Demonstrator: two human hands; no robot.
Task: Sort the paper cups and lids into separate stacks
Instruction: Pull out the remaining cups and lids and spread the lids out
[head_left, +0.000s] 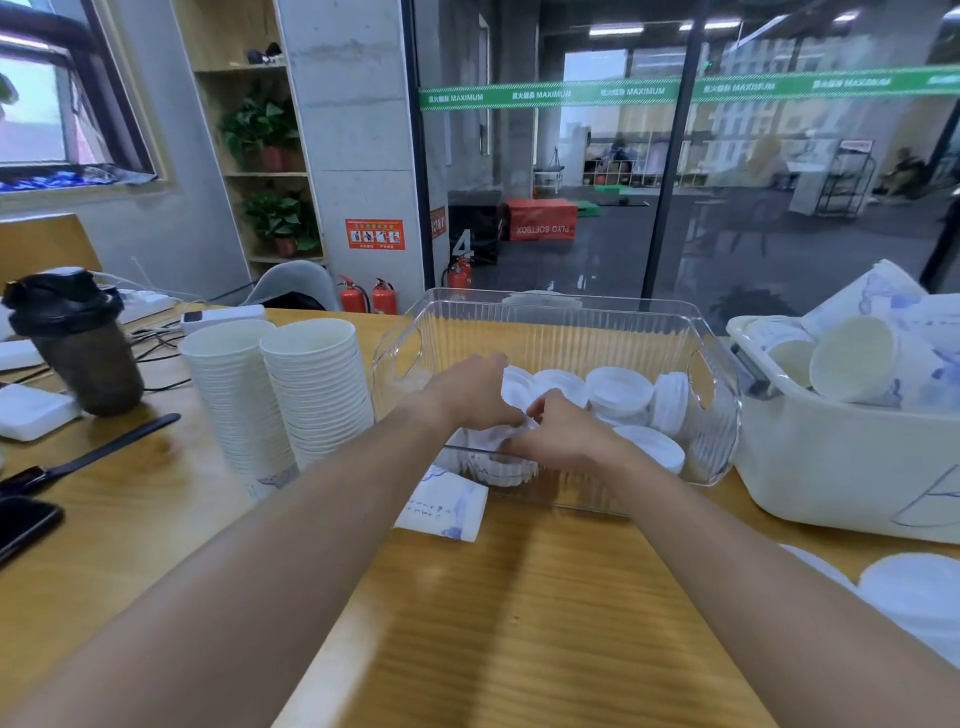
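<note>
Both my hands reach into a clear plastic bin (566, 322) that holds several white lids (621, 392). My left hand (467, 392) and my right hand (563, 434) meet over a stack of lids (498, 462) at the bin's near left corner, fingers curled on its top lid. Two tall stacks of white paper cups (317, 387) stand left of the bin. A loose cup (449, 512) lies on its side on the table in front of the bin. A cream tub (841, 467) at the right holds several unsorted cups (852, 358).
White lids (919, 597) lie on the table at the lower right. On the left stand a dark shaker bottle (78, 343), a watch (78, 460), a phone (23, 522), cables and white boxes. The wooden table (519, 623) spreads out in front of the bin.
</note>
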